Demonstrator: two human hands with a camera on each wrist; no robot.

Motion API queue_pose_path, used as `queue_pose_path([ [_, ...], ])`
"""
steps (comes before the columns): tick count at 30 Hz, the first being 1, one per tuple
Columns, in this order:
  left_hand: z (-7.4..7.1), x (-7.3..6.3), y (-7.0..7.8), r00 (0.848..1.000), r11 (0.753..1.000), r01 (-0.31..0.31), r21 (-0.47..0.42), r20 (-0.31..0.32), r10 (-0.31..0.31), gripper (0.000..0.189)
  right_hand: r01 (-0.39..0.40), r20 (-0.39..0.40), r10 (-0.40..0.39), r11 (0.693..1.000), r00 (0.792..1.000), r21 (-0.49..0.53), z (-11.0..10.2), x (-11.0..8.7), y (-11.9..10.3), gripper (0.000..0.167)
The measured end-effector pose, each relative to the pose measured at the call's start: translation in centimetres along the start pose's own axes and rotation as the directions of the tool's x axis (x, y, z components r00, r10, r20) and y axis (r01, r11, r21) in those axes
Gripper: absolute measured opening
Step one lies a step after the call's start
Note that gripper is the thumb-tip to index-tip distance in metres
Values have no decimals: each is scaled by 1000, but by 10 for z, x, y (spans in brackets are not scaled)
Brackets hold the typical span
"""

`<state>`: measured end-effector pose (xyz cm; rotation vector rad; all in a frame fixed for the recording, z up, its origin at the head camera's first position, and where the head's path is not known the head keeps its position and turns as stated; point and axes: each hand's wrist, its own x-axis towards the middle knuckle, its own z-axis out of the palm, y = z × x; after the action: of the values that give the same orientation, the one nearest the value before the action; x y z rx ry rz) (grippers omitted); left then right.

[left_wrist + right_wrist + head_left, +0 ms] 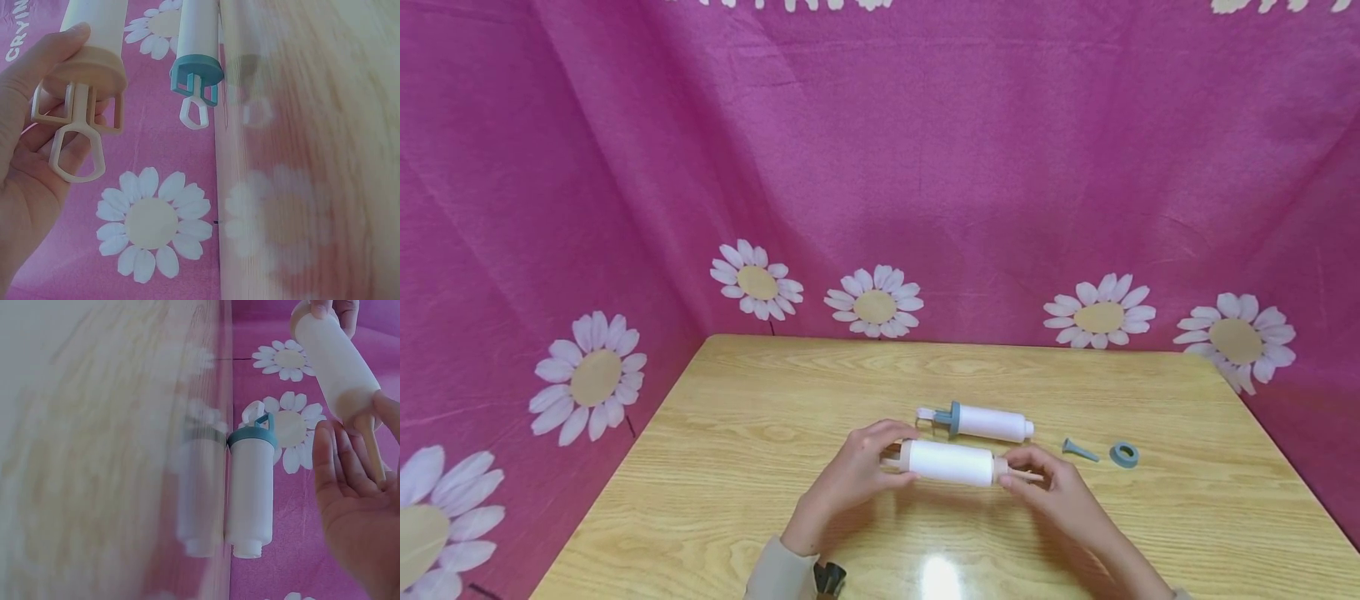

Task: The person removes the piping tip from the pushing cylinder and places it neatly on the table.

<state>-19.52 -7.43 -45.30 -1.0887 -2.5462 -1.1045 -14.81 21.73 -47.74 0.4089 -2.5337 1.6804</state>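
Both hands hold a white icing syringe (951, 463) with beige fittings, level above the table. My left hand (863, 468) grips its beige handle end, thumb on the barrel; the pull ring of the plunger (78, 153) hangs out there in the left wrist view. At the other end, my right hand (1060, 490) pinches the beige collar between thumb and fingers. A slim beige nozzle (374, 453) sticks out past that collar, over the right palm. Just behind lies a second icing syringe (992, 423) with a teal cap, its threaded tip (247, 550) bare.
Right of the second syringe lie a teal nozzle (1081, 451) and a teal ring collar (1124, 454). The wooden table (715, 467) reflects light at its front. A pink cloth (970, 167) with white flowers hangs behind and at the sides. Something black (831, 575) is by the left sleeve.
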Motion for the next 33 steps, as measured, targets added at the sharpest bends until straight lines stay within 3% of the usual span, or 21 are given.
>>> queue_pose_path([
  [4, 0, 0, 0, 1000, 1000, 0, -9, 4, 0, 46, 161, -36, -164, 984, 986, -71, 1, 0, 5, 26],
  [8, 1, 0, -2, 1000, 1000, 12, -14, 7, -11, 45, 320, -63, -330, 939, 942, -126, 2, 2, 10, 38],
  [11, 1, 0, -2, 1000, 1000, 23, -20, 7, -23, 44, 387, -66, -395, 916, 916, -111, 3, 3, 12, 45],
  [12, 1, 0, -2, 1000, 999, 26, -21, 6, -26, 44, 386, -62, -392, 918, 918, -92, 2, 3, 11, 46],
  [14, 1, 0, -1, 1000, 999, 29, -23, 3, -29, 44, 334, -49, -336, 942, 941, -37, 1, 3, 9, 45],
  [18, 1, 0, -1, 1000, 1000, 17, -19, -6, -17, 44, 116, 4, -117, 991, 993, 68, -1, 1, 4, 30],
  [21, 1, -1, -1, 1000, 1000, 2, -10, -6, -2, 45, -20, 49, 14, 994, 999, 108, -2, 0, 1, 29],
  [23, 2, 0, -1, 1000, 1000, -7, -2, -5, 7, 45, -62, 67, 54, 990, 996, 127, -1, 0, 0, 29],
  [28, 3, -1, -3, 1000, 1000, -17, 9, -7, 17, 46, -56, 46, 52, 994, 998, 94, 0, 0, 1, 24],
  [33, 4, -2, -5, 1000, 1000, -21, 6, -10, 22, 45, 56, -5, -56, 998, 998, 10, 0, 1, 7, 25],
])
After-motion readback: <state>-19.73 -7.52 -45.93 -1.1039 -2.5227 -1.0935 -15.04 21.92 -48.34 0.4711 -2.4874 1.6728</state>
